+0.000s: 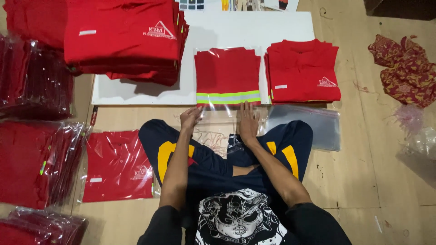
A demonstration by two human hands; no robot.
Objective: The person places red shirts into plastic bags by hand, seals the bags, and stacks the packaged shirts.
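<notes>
Right now my left hand (190,117) is pinching the near edge of the clear bag (218,119), fingers closed on the plastic, while my right hand (247,121) lies flat and open on that same flap, pressing it down. Just past my fingertips sits the folded shirt (227,75), red with a reflective stripe, already inside the bag, resting half on the white board (236,31) ahead of me. So I judge this as the sealing step: shirt in, mouth of the bag not yet closed. The next move, I'd say, calls for keeping the flap smooth under the right palm and folding it over evenly, without wrinkling the film or letting the shirt slide back out.

Just right of my right hand lies a stack of empty bags (309,124), and beyond that a folded shirt pile (302,72) waiting. Off to my left, beside my knee, a bagged shirt (117,165) lies on the floor. Further left are heaps of bagged shirts (38,159), and far ahead on the left a tall pile of folded ones (122,36).
</notes>
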